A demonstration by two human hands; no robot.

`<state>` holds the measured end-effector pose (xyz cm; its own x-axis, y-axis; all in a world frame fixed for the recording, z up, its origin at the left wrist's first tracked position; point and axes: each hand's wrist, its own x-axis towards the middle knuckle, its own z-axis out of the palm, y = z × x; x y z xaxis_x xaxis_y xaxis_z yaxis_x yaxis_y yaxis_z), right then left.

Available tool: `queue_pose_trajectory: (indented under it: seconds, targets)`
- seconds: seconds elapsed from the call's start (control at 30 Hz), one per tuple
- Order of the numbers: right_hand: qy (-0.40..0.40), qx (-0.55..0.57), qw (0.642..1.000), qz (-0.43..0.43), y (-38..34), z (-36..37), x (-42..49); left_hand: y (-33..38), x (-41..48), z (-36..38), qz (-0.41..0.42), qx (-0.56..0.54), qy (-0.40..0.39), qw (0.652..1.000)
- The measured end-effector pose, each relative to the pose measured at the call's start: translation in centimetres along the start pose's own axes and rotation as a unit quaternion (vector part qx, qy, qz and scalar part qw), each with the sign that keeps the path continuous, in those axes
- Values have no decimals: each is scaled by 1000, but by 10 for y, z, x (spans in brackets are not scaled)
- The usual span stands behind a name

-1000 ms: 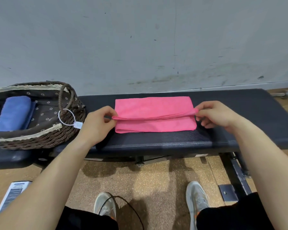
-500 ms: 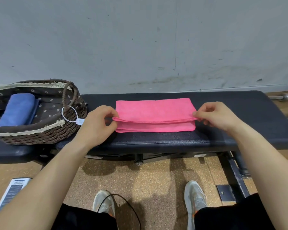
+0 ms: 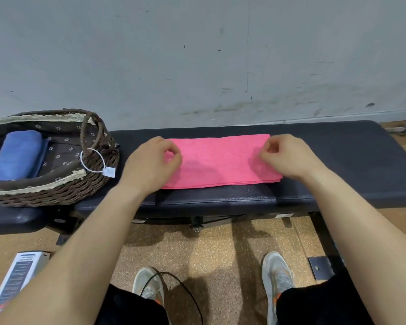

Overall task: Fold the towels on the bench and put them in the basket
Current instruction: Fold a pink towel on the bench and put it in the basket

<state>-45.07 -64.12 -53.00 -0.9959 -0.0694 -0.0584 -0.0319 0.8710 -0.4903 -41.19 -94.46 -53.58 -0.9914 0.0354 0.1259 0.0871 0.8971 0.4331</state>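
Note:
A pink towel (image 3: 220,160) lies folded flat into a long rectangle on the black padded bench (image 3: 338,160). My left hand (image 3: 150,165) is over the towel's left end, with thumb and forefinger curled together in a pinch on the top layer. At the right end, my right hand (image 3: 288,158) has its fingers curled in on the cloth the same way. A brown wicker basket (image 3: 56,193) stands at the bench's left end. A folded blue towel (image 3: 19,153) lies inside it.
A grey wall rises right behind the bench. The basket's handle (image 3: 92,134) carries a white tag. On the floor below are my two shoes, a black cable (image 3: 185,287), a printed box (image 3: 12,285) at the left and the bench's metal frame (image 3: 321,233).
The raised fold that both hands held above the towel has come down. The towel now lies flat, and both hands have moved inward over its two ends.

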Motion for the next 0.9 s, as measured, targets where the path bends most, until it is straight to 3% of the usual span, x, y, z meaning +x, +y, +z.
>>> queue_pose_trajectory:
  seconds: [0.13,0.3,0.6,0.9]
  targets:
    - [3,23,998,-58,-29,26,13,27,17,33,15,28,-43,999]
    - [-38,-86,991,-96,-48,68,29,35,37,65,19,121,-76,990]
    - [-66,-177,981,-54,-9,80,38,3,41,79,-14,164,-101,981]
    - [-85,-179,979,-41,9,66,-3,20,0,78,-20,154,-120,981]
